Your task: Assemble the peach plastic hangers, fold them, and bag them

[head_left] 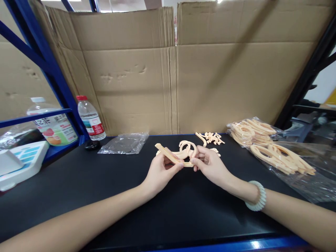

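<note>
Both hands meet over the middle of the black table, gripping one light wooden assembly (188, 163) made of curved flat pieces and a ring. My left hand (163, 170) pinches its long curved strip, whose free end points up to the left. On the other side my right hand (210, 162), with a pale coiled band at the wrist, closes its fingertips on the ring end. Some of the assembly is hidden behind the fingers. Just beyond lie small loose wooden pieces (213, 137) and a curved wooden stick (201, 139).
Plastic bags of wooden cutouts (282, 157) lie at the right. A flat clear bag (124, 143), a red-capped water bottle (91, 119), a larger bottle (56, 127) and a white device with blue keys (26, 162) are at the left. A cardboard wall (131, 80) stands behind.
</note>
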`<state>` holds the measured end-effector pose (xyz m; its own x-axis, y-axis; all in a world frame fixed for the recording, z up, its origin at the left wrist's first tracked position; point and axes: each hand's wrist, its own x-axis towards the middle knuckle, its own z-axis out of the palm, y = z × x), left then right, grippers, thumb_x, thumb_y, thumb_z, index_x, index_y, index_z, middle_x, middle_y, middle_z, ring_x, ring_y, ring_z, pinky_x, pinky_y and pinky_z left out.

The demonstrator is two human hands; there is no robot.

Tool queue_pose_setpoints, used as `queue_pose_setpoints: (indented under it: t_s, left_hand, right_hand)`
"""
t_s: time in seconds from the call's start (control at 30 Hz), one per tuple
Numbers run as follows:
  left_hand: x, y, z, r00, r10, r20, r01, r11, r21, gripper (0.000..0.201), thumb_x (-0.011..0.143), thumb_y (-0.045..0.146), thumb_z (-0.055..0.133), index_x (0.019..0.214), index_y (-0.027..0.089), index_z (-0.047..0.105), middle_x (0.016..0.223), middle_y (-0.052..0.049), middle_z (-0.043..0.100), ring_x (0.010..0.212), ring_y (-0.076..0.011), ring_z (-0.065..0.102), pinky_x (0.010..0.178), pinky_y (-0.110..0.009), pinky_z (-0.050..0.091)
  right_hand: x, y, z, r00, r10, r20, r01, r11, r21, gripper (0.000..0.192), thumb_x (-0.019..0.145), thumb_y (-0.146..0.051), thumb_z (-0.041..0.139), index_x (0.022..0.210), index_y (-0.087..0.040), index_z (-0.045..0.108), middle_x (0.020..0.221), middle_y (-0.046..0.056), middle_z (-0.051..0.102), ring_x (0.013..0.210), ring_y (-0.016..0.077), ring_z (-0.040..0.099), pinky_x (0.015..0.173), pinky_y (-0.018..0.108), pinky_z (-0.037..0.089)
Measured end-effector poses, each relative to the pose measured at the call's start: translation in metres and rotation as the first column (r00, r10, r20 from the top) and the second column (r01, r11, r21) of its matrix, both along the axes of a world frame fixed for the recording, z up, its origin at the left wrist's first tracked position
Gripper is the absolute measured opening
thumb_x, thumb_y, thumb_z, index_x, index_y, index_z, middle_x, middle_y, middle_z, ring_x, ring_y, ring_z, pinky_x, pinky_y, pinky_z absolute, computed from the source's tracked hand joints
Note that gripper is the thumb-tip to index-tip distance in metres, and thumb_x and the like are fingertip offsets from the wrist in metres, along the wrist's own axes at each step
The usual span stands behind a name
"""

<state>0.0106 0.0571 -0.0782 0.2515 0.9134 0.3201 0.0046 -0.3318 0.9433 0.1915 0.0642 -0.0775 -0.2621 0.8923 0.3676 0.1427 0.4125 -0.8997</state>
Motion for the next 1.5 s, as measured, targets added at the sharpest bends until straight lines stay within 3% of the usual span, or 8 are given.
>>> queue_pose_setpoints:
  t_s: [0.43,0.67,0.83,0.9,0.97,1.17,1.33,1.5]
  left_hand:
    - [0.006,0.0,0.0,0.989,0.076,0.127,-0.055,0.985,-0.165,0.029,0.071,0.025,0.073,0.089,0.016,0.052,0.084,-0.004,0.067,0.076,-0.0148,0.063,0.073,-0.029,0.051]
    - [0.011,-0.004,0.0,0.989,-0.055,0.138,0.077,0.985,-0.156,0.032,0.069,0.023,0.075,0.089,0.017,0.051,0.083,-0.001,0.068,0.083,-0.0174,0.066,0.083,-0.035,0.051]
    - [0.011,-0.006,0.004,0.988,0.013,0.154,0.023,0.973,-0.229,0.031,0.068,0.022,0.076,0.086,0.016,0.052,0.085,-0.003,0.069,0.084,-0.0182,0.067,0.085,-0.037,0.051]
    - [0.011,-0.006,0.004,0.985,0.037,0.167,0.005,0.969,-0.247,0.032,0.067,0.022,0.077,0.086,0.017,0.051,0.08,-0.002,0.068,0.081,-0.0176,0.067,0.086,-0.037,0.05]
    - [0.011,-0.005,0.004,0.985,0.045,0.166,-0.001,0.966,-0.258,0.033,0.067,0.021,0.077,0.087,0.017,0.051,0.077,-0.001,0.068,0.079,-0.0168,0.067,0.087,-0.037,0.05]
    - [0.01,-0.003,0.003,0.987,0.018,0.158,0.023,0.968,-0.252,0.032,0.067,0.021,0.076,0.087,0.016,0.053,0.079,-0.002,0.069,0.079,-0.0167,0.067,0.088,-0.037,0.049]
    - [0.01,-0.003,0.003,0.982,0.03,0.185,0.019,0.966,-0.257,0.033,0.066,0.021,0.077,0.088,0.016,0.052,0.082,-0.003,0.068,0.081,-0.0168,0.066,0.086,-0.036,0.049]
    - [0.009,-0.006,0.005,0.978,0.037,0.207,0.025,0.957,-0.289,0.037,0.069,0.025,0.076,0.092,0.018,0.047,0.081,-0.001,0.065,0.073,-0.015,0.067,0.076,-0.032,0.052]
  right_hand:
    - [0.002,0.007,-0.001,0.999,-0.003,-0.036,0.001,0.999,-0.044,0.023,0.075,-0.038,0.063,0.07,-0.019,0.051,0.066,-0.002,0.05,0.058,0.0114,0.047,0.048,0.024,0.04]
    - [-0.004,0.002,0.003,0.994,0.107,-0.016,-0.107,0.992,-0.066,0.03,0.076,-0.045,0.065,0.067,-0.018,0.055,0.065,0.0,0.057,0.059,0.0131,0.054,0.049,0.025,0.044]
    - [0.026,0.029,0.018,0.983,-0.031,0.181,0.003,0.988,0.157,0.027,0.087,-0.039,0.05,0.092,-0.018,0.066,0.072,0.003,0.064,0.064,0.0162,0.059,0.06,0.031,0.049]
    - [0.049,0.051,0.021,0.897,-0.271,0.349,0.106,0.899,0.424,0.018,0.085,-0.028,0.054,0.091,-0.02,0.069,0.079,0.005,0.067,0.074,0.0194,0.058,0.072,0.036,0.048]
    - [0.07,0.074,0.021,0.779,-0.343,0.526,0.007,0.842,0.539,0.018,0.082,-0.019,0.054,0.089,-0.022,0.071,0.084,0.007,0.067,0.087,0.0235,0.055,0.082,0.04,0.045]
    - [0.094,0.108,0.004,0.609,-0.3,0.735,-0.133,0.874,0.467,0.024,0.078,-0.008,0.055,0.089,-0.02,0.072,0.095,0.01,0.061,0.094,0.0236,0.052,0.086,0.04,0.044]
    - [0.088,0.105,0.003,0.746,-0.259,0.613,-0.042,0.901,0.432,0.015,0.082,-0.016,0.054,0.081,-0.02,0.069,0.091,0.007,0.056,0.086,0.019,0.054,0.082,0.036,0.045]
    - [0.073,0.079,0.018,0.97,-0.201,0.136,0.166,0.959,0.229,0.017,0.084,-0.034,0.053,0.092,-0.021,0.059,0.087,0.003,0.057,0.064,0.012,0.054,0.058,0.027,0.046]
